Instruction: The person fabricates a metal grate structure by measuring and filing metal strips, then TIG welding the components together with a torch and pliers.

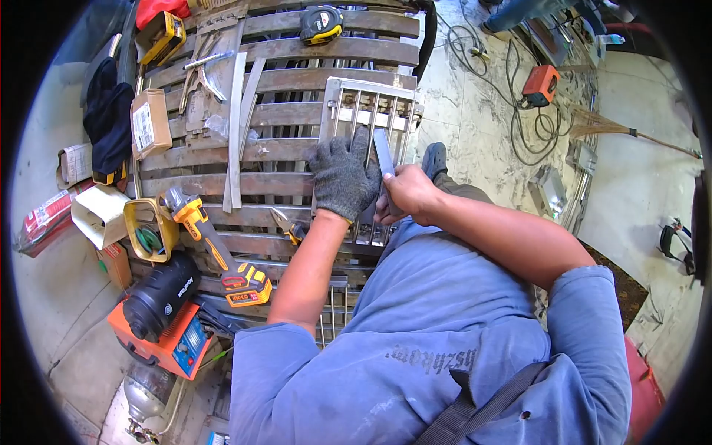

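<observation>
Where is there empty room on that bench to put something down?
Bare slats lie between the tape measure and the grille, and between the flat strips and the gloved left hand. The left edge is crowded: box, grinder, orange machine. The right hand grips a metal bar.

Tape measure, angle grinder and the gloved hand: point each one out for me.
tape measure (321,24), head view, on its yellow and black case.
angle grinder (216,251), head view, on the yellow body.
gloved left hand (343,178), head view, on the back of the grey glove.
</observation>
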`<state>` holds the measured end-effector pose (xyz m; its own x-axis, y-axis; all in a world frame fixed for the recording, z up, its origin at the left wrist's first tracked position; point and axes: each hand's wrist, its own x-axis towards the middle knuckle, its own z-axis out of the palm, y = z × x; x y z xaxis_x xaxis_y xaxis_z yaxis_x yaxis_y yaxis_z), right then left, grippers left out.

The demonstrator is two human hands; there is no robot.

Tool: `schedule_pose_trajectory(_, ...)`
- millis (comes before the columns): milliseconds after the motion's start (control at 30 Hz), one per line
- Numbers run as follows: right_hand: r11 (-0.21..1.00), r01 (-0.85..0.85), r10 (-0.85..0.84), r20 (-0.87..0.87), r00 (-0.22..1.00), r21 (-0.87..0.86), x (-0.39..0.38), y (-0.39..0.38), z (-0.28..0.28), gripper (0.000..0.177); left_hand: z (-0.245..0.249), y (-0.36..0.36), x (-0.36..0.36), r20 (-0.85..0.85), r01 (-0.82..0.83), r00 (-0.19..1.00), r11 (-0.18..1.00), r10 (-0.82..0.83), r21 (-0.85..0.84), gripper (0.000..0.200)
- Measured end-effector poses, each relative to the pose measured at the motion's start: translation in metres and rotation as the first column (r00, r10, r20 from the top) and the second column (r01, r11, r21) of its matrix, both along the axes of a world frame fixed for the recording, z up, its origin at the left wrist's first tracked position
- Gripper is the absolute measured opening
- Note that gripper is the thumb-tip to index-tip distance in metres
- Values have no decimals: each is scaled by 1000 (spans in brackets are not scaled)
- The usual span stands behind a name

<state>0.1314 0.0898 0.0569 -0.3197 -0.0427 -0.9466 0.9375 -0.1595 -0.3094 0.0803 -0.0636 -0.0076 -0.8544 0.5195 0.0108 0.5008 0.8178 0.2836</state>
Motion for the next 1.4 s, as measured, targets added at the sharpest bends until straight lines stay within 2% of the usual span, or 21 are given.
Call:
schedule_pose_trajectory(133,997,71,-71,17,997,-9,-2,-6,-5,34,1,-2,1,91,-2,996,999,6,-39,73)
schedule_pose_trajectory(233,994,112,-112,-6,994,13,-1,-7,-12,33,1,-3,3,36,2,999,1000,-2,-24,73)
schedule_pose_trajectory(467,990,86,-82,-47,996,108,0,-9,-10,32,2,-1,0,94,-3,996,1000,5,-26,74)
schedule_pose_trajectory(933,991,34,-29,-38,999,132,-4,-7,9,33,6,0,-3,148,-7,989,1000,9,-18,72)
schedule_pose_trajectory(1033,989,19,-15,-34,999,148,-4,-6,8,33,3,-1,-2,20,-1,1000,999,0,40,68)
schedule_pose_trajectory(1267,995,83,-81,-32,996,62,4,-6,-23,33,6,0,0,36,-17,999,1000,16,13,69)
schedule_pose_trajectory(1400,996,88,-88,-44,995,2,7,2,-22,33,5,0,0,24,-10,1000,1000,10,3,69)
